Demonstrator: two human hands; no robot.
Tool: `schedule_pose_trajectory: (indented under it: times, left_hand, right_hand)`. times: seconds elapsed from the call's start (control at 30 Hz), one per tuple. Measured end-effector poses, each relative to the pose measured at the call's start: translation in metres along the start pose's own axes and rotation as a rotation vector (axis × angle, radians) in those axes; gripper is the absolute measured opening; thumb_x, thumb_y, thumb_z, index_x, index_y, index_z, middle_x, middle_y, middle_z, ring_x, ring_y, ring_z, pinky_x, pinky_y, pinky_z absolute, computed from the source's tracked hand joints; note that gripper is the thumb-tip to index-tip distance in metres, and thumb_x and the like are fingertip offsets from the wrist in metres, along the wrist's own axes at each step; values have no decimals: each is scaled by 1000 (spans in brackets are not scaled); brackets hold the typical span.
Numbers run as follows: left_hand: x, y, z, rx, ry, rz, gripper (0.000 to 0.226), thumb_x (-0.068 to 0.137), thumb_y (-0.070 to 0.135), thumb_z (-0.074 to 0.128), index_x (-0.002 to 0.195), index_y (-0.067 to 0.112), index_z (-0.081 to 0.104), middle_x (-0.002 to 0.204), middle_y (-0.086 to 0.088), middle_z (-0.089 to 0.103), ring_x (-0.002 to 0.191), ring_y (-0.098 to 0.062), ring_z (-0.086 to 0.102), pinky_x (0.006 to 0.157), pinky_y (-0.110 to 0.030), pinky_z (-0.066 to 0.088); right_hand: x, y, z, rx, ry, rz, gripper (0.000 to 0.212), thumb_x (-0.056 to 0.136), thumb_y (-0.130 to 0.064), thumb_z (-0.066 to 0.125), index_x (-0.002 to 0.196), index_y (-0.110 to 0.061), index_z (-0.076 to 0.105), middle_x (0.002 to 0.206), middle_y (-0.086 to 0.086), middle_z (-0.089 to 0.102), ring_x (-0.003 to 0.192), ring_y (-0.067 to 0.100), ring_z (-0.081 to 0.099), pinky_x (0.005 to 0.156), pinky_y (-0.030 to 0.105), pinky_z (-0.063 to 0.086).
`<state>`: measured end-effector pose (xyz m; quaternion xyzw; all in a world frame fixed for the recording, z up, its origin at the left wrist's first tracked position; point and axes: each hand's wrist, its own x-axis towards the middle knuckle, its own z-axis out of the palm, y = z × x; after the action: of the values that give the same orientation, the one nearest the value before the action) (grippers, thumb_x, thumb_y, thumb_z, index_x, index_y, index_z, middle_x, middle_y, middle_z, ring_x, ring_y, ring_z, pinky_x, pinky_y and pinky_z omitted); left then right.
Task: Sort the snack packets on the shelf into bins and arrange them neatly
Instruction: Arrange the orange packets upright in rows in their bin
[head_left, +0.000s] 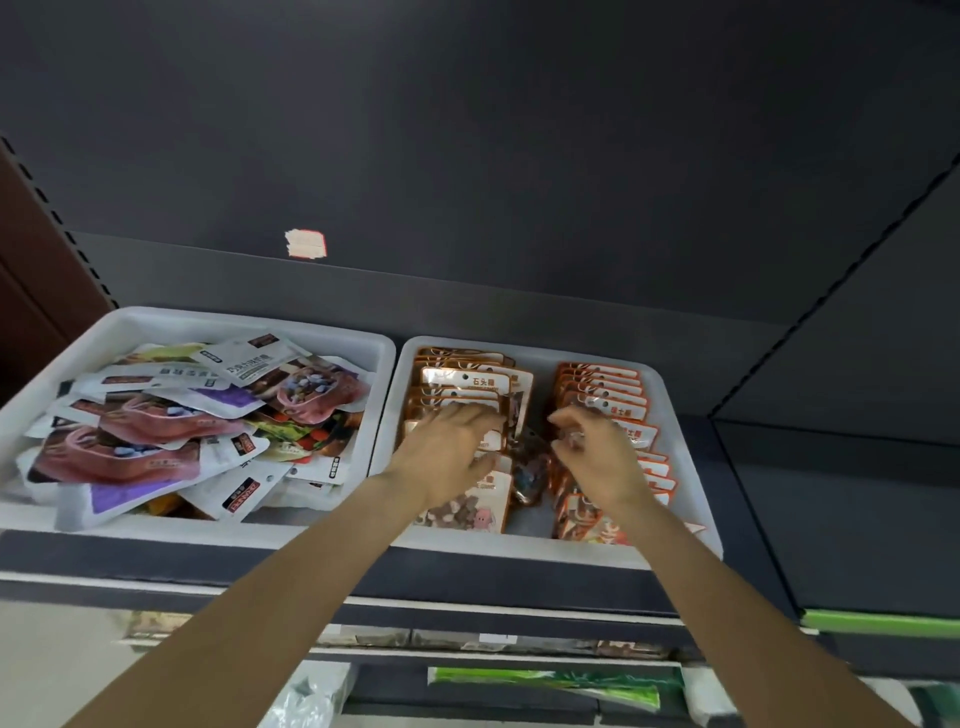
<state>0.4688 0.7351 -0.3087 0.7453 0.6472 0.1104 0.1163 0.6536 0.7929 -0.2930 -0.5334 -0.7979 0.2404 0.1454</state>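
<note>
Head view: two white bins sit side by side on a dark shelf (467, 571). The left bin (156, 322) holds a loose, unsorted heap of snack packets (171, 415), white, purple and pink, overlapping at mixed angles. The right bin (691, 525) holds orange-edged packets arranged in two rows: a left row (467, 382) and a right row (608, 387), each overlapping front to back. One dark packet (530, 473) lies between the two rows.

Both hands are inside the right bin. The left hand (452, 447) lies palm down on the left row, fingers spread and nearly straight, pressing the packets; its grip encloses nothing. The right hand (597, 447) hovers at the right row with fingers curled inward; whether its grip has hold of a packet cannot be determined, as that area is blurred.

A pale label (305, 243) is stuck to the shelf's rear panel above the bins.
</note>
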Motion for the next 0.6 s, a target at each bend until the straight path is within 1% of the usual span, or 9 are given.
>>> schedule_pose_trajectory:
  times: [0.07,0.1,0.17,0.23,0.27,0.33,0.43,0.5,0.6]
  left_hand:
    - [15,16,2,68,5,41,51,97,34,47,145,25,33,152,3,32,140,-18,26,115,-35,21]
    - [23,24,4,117,-20,69,53,96,36,47,146,25,32,154,2,30,142,-19,24,115,-36,20]
    - [41,33,11,233,-109,90,62,92,43,51,148,26,28,158,1,20,145,-21,14,117,-39,13]
    - [54,32,18,368,-174,75,74,87,53,54,150,28,22,160,1,9,147,-22,3,118,-42,3]
    - [57,30,18,430,-194,57,78,86,57,54,150,28,20,160,1,6,148,-21,0,118,-43,1]
    - [58,23,14,511,-222,7,77,86,59,52,149,26,23,160,3,8,148,-17,-2,118,-43,0]
    - [54,17,5,516,-216,-56,68,88,55,50,147,29,28,159,5,15,147,-16,4,117,-45,3]
    - [52,25,7,548,-193,-13,62,89,49,53,144,26,35,156,3,23,146,-19,11,118,-43,5]
    - [53,44,24,623,-227,151,52,91,38,56,139,22,45,147,0,41,139,-21,28,118,-40,12]
  right_hand:
    - [7,21,-14,-126,21,-25,37,91,-15,60,127,-16,55,131,5,56,119,20,53,97,24,40]
    - [10,28,-18,-171,-25,-31,45,91,-21,61,134,-17,49,138,6,50,126,22,46,101,27,37]
    - [14,38,-19,-231,-176,-38,63,90,-35,61,145,-23,34,152,4,31,140,24,27,111,35,27]
    - [17,44,-15,-297,-258,-64,69,88,-45,60,148,-28,28,158,-2,16,144,22,15,116,40,23]
    - [18,47,-15,-332,-260,-79,68,88,-47,59,147,-31,28,158,-4,14,145,22,15,116,41,24]
    - [21,52,-17,-397,-247,-103,63,90,-45,56,146,-36,29,157,-7,15,143,21,20,114,42,29]
    - [22,57,-19,-449,-234,-128,57,92,-45,52,144,-39,30,156,-10,18,141,19,24,109,40,37]
    - [24,60,-19,-412,-262,-153,59,91,-48,53,145,-37,31,155,-9,19,141,20,24,109,40,37]
    - [28,71,-26,-310,-340,-196,62,90,-50,54,146,-36,30,156,-9,16,141,19,23,113,40,31]
